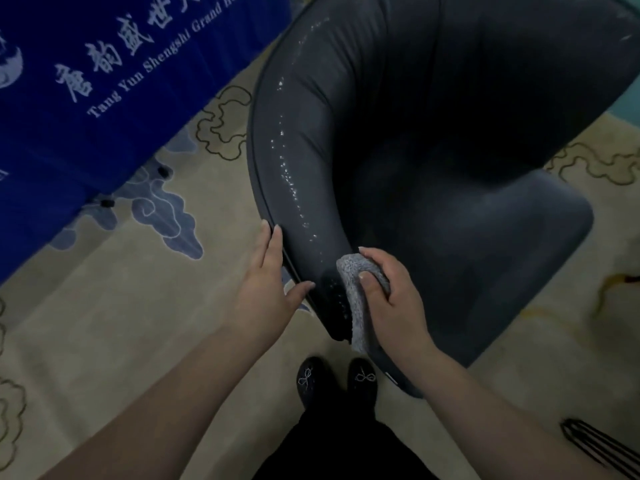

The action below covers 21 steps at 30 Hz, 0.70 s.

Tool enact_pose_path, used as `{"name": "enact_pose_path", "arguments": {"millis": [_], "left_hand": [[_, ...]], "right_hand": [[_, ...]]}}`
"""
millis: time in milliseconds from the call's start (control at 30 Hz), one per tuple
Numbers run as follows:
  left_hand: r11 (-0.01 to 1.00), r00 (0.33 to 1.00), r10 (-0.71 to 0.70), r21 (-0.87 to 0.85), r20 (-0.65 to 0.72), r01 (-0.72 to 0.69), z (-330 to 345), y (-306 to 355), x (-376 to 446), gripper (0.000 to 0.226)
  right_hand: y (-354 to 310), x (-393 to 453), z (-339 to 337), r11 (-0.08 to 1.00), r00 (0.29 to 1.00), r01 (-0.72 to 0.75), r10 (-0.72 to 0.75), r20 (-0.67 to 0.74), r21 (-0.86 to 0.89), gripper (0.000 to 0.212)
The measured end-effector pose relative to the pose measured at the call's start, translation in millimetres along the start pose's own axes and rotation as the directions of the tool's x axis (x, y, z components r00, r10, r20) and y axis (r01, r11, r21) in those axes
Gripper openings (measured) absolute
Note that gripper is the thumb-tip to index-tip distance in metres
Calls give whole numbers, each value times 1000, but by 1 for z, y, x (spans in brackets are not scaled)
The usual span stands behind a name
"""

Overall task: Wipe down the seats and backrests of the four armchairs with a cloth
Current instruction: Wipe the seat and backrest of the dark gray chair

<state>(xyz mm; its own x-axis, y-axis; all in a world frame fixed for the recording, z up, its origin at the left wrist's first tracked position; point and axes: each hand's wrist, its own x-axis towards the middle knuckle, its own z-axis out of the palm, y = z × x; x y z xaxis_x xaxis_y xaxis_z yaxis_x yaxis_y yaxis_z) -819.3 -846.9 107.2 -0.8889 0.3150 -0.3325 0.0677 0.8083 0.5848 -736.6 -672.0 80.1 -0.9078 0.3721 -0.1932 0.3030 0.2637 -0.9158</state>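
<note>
While the right hand (391,299) clutches a nubby grey cloth (360,296) against the glossy curved armchair (450,150), the left hand (266,282) rests flat, fingers straight, on its piped edge.

armchair (433,150) right of banner (104,81), cloth (360,292) on armrest, shoes (337,379) below

A dark grey armchair (433,150) and a speckled grey cloth (360,292) are seen. Blue clouds are woven into the beige carpet (145,306).
</note>
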Motion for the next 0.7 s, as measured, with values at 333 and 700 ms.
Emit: {"name": "enact_pose_path", "arguments": {"millis": [333,700], "left_hand": [[992,1000,-2,-126,-12,0,9,-9,1,93],[994,999,-6,-107,-49,1,12,-11,3,95]], "right_hand": [[21,7,19,980,992,127,-125,26,-154,40],[46,13,11,995,996,82,-82,-15,-57,37]]}}
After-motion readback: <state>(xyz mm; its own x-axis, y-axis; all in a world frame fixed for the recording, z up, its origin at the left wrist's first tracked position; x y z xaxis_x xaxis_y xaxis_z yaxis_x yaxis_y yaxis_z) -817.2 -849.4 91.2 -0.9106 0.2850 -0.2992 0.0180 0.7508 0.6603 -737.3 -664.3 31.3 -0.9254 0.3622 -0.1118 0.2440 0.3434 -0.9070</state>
